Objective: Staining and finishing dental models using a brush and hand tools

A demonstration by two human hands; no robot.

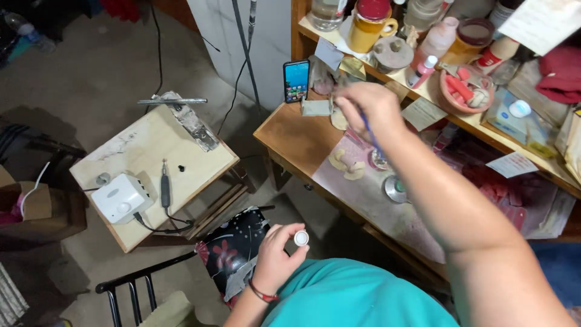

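A person seated at a cluttered wooden desk (290,136) reaches the right hand (370,104) forward over it, fingers pinched around a thin blue brush (370,134). The brush's long axis runs steeply down and slightly right from the hand; its tip points at a small dish (380,160) on the desk, directly below the hand, apparently touching it. The left hand (277,254), well short of the desk and near the person's lap, holds a small white round piece (301,238) between thumb and fingertips, flat face up. That piece looks bare and white, so, judging by this, any painting appears not yet begun.
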